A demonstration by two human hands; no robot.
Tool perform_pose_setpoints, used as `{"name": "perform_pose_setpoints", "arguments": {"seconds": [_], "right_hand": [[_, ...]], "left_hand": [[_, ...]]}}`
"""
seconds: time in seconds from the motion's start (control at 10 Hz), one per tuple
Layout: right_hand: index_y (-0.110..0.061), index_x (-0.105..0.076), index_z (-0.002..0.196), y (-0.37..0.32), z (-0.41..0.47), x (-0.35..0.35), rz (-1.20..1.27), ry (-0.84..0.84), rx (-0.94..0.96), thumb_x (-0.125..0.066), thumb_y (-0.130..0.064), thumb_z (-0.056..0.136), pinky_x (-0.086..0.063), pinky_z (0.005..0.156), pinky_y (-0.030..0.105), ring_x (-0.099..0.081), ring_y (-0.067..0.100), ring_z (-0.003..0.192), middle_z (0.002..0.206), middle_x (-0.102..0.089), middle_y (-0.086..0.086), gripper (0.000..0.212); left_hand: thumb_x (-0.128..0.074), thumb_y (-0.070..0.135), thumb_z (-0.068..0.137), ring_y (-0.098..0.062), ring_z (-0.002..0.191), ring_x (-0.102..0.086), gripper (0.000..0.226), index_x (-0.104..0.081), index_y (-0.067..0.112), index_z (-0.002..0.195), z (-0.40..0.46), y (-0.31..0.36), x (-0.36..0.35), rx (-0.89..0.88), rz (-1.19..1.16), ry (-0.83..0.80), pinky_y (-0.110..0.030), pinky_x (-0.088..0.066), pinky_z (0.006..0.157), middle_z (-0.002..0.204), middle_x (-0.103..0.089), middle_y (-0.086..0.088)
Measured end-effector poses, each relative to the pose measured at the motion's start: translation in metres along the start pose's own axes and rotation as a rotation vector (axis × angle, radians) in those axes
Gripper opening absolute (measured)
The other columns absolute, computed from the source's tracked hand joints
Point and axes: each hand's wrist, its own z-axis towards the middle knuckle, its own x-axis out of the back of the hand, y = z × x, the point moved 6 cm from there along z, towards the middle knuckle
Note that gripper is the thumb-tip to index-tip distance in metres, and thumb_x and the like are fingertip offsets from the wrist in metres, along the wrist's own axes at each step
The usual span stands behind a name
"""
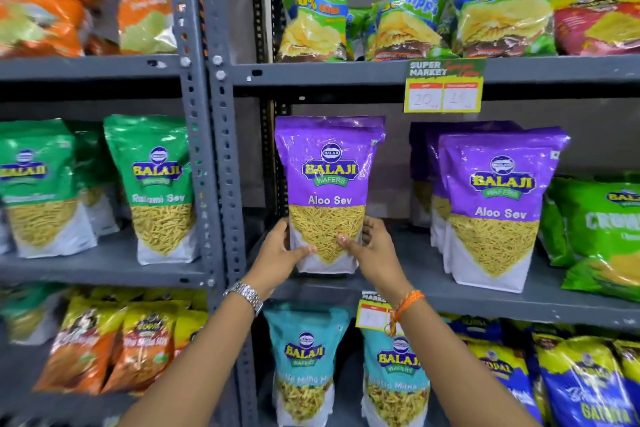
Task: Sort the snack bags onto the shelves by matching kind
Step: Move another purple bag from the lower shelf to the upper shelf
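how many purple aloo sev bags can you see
4: one held in both hands, one front right on the middle shelf, two partly hidden behind it; more may be hidden.

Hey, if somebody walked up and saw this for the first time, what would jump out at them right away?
First, the purple Aloo Sev bag at centre, upright on the middle shelf, held low on each side by the left hand and right hand. To its right stands a row of matching purple bags. Above them hangs a yellow price tag.
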Motion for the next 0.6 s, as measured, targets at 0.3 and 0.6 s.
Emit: {"name": "perform_pose_setpoints", "arguments": {"seconds": [0.3,0.6], "right_hand": [[-0.007,-0.048,0.129,0.013,-0.001,-0.011,-0.042,-0.031,-0.049,-0.081,-0.026,0.082,-0.055,0.098,0.043,-0.063,0.023,0.116,0.126,-0.065,0.008,0.061],[-0.010,-0.048,0.130,0.016,0.008,-0.011,-0.036,-0.105,-0.074,-0.087,-0.045,0.071,-0.055,0.103,0.047,-0.064,0.022,0.118,0.131,-0.065,0.008,0.078]], "left_hand": [[-0.069,-0.001,0.092,-0.021,0.124,-0.062,0.052,-0.048,0.025,0.133,-0.002,-0.018,0.003,0.054,0.046,-0.024,-0.039,-0.051,0.110,0.137,-0.064,-0.008],[-0.077,0.010,0.088,-0.025,0.130,-0.062,0.065,-0.047,0.022,0.144,0.004,-0.028,0.006,0.078,0.083,0.028,-0.047,-0.051,0.112,0.141,-0.064,-0.005]]}}
